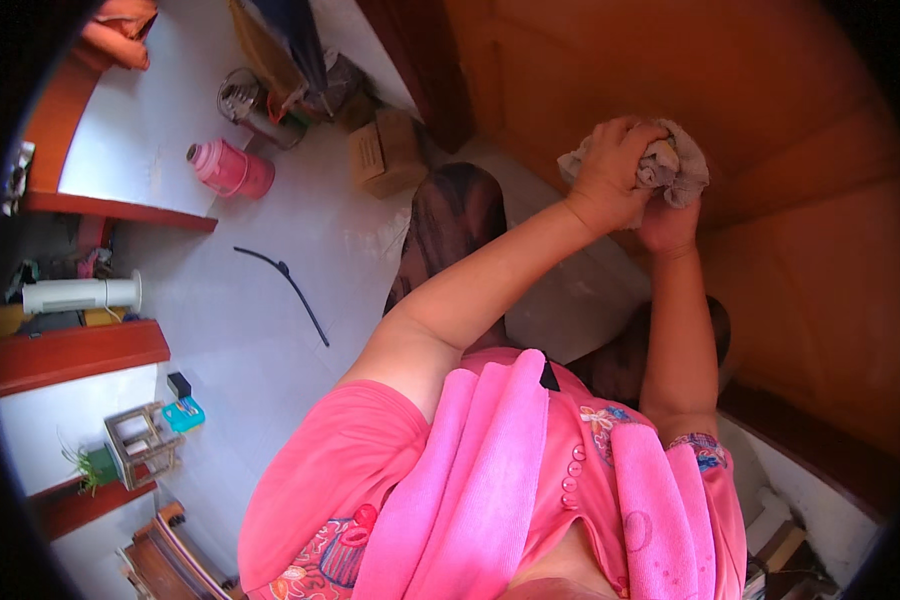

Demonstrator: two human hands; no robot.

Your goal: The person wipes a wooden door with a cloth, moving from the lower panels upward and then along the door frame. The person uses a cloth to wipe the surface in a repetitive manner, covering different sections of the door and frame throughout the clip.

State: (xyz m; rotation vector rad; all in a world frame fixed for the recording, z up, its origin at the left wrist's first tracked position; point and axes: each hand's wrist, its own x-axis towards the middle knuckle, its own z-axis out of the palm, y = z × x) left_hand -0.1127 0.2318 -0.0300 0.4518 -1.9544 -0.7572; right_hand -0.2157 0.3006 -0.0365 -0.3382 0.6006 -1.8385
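Both of my hands are together in front of a brown wooden panel (790, 110), at the upper right. Between them is a crumpled, greyish-white cloth (688, 172), bunched into a loose wad. My left hand (620, 165) curls over its top and near side with bent fingers. From below, my right hand (667, 225) grips the same cloth; its fingers are mostly hidden behind it. A pink towel (490, 460) hangs over my pink shirt.
A black wiper blade (283, 275) lies on the pale floor. Farther off stand a pink thermos flask (235, 170), a cardboard box (385, 155) and hanging dark fabric. At left are a white cylindrical appliance (80, 295), a small stool (140, 443) and a teal container (183, 414).
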